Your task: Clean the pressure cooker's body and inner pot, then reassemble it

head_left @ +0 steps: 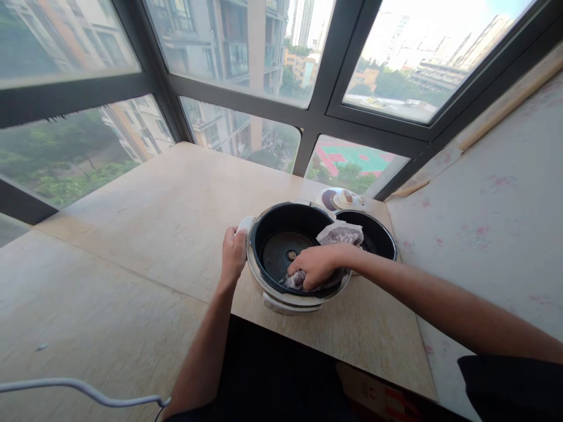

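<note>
A white electric pressure cooker (288, 308) with a dark interior stands near the front edge of the windowsill. My left hand (234, 253) is closed around the white side handle (246, 224) on its left. Inside the cooker, my right hand (317, 265) presses a wet-looking grey and white cloth (295, 280) against the lower right of the inner wall, fingers closed on it. A metal disc (291, 255) shows at the centre of the cooker's bottom. Behind my right wrist, a similar piece of cloth (342, 234) lies over the rim; whether both are one cloth is hidden.
A black inner pot (383, 235) stands right of the cooker, partly behind my forearm. Behind it is a white lid-like part (341, 198). A papered wall (475, 234) borders the right, windows the back. A white cable (79, 385) runs at lower left.
</note>
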Available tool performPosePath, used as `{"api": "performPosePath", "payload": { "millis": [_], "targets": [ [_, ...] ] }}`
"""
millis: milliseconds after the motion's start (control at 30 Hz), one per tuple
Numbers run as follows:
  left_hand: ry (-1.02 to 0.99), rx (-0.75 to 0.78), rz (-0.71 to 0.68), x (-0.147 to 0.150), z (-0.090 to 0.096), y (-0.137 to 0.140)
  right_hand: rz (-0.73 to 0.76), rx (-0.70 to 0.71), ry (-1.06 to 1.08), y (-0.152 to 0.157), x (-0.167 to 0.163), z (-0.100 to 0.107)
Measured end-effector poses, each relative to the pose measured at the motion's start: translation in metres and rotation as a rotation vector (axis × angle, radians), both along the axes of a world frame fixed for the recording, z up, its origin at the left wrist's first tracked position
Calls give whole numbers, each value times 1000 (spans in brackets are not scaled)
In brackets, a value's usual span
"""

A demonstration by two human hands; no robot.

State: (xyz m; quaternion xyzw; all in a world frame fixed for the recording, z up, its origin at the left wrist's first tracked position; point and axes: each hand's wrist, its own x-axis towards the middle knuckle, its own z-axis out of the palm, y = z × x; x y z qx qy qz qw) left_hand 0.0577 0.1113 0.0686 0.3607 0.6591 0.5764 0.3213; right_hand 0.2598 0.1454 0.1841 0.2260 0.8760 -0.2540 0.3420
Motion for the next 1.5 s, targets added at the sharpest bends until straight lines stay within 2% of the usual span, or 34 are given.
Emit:
{"api": "performPosePath", "payload": {
  "millis": [100,200,367,467,567,733,900,1067,1133,1300,1400,1500],
  "targets": [
    [-104,-49,-34,0,4,-3,56,137,-174,2,3,8],
    [-164,-63,-65,-1,7,-5,-13,330,-278,5,5,9],
    [-162,-36,-86,-3,5,-5,-255,678,-81,21,16,-10],
    [-161,-37,-95,-3,5,-5,-317,765,29,34,17,-27],
    [-156,-37,-94,-3,5,-5,-415,721,105,44,10,-41],
    [-146,-28,-83,-4,4,-5,-530,558,261,51,-14,-52],
    [-90,-19,-60,-6,0,-3,-407,333,464,39,-38,-67],
    [-84,-9,-65,-4,1,-2,-320,147,529,18,-45,-76],
    [-106,-23,-57,-2,4,-2,-246,53,493,12,-40,-71],
    [-149,-14,-39,2,10,-2,47,-131,265,10,-17,-51],
    [-131,-12,-42,1,10,-1,142,-139,85,15,-3,-40],
    [-126,-14,-42,1,9,-1,154,-80,-74,22,7,-30]
  ]
}}
